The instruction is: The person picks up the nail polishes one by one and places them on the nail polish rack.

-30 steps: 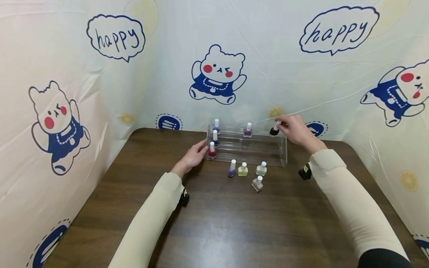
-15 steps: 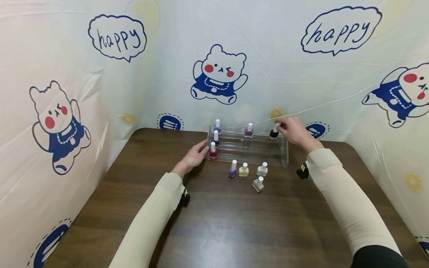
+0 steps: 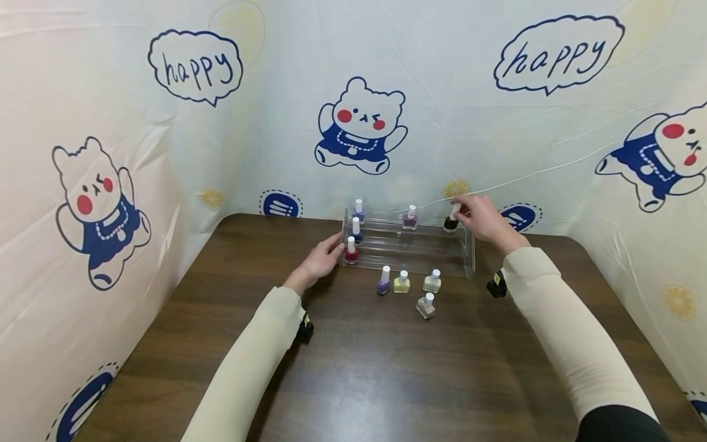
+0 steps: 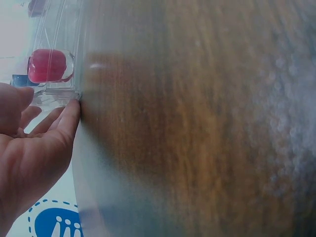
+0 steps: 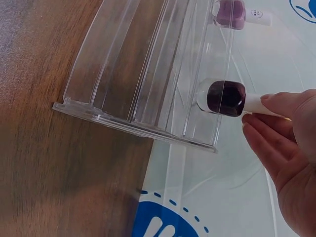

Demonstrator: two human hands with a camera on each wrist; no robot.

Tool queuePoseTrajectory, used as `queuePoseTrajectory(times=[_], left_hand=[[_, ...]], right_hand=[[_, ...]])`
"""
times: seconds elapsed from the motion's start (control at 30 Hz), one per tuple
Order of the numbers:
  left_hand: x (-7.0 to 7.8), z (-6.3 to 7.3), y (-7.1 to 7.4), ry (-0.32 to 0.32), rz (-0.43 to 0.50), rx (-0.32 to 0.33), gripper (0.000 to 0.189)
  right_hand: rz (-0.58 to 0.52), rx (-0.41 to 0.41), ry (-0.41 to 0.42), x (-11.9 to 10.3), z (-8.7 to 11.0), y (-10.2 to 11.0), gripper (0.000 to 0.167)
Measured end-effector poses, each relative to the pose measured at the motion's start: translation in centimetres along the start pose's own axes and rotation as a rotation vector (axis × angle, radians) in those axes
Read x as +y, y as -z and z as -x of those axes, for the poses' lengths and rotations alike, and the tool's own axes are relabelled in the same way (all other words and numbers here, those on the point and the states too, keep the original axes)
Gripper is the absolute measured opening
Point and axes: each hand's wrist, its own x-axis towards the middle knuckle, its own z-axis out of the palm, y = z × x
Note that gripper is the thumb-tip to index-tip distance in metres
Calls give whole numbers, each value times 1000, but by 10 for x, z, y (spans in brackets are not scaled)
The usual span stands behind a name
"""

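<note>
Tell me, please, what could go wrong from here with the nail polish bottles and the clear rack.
The dark nail polish bottle, pinched by its white cap in the right hand, might tip if released unevenly. The clear rack could slide if the left hand, touching its end, pushes.

In the right wrist view, the right hand (image 5: 296,153) was cropped by the right edge and concealed part of the white cap (image 5: 253,103) on the dark nail polish bottle (image 5: 226,98). The clear rack (image 5: 133,129) was cropped at the top. In the left wrist view, the left hand (image 4: 37,155) partly concealed the blue nail polish bottle (image 4: 21,80); the wooden tabletop (image 4: 197,123) was blurred.
</note>
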Motion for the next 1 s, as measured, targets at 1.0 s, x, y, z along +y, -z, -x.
queuePoseTrajectory(times=[1.0], left_hand=[[-1,0,0,-2,-11,5,56]], right_hand=[[-14,-61,-44,-1,6,10,44]])
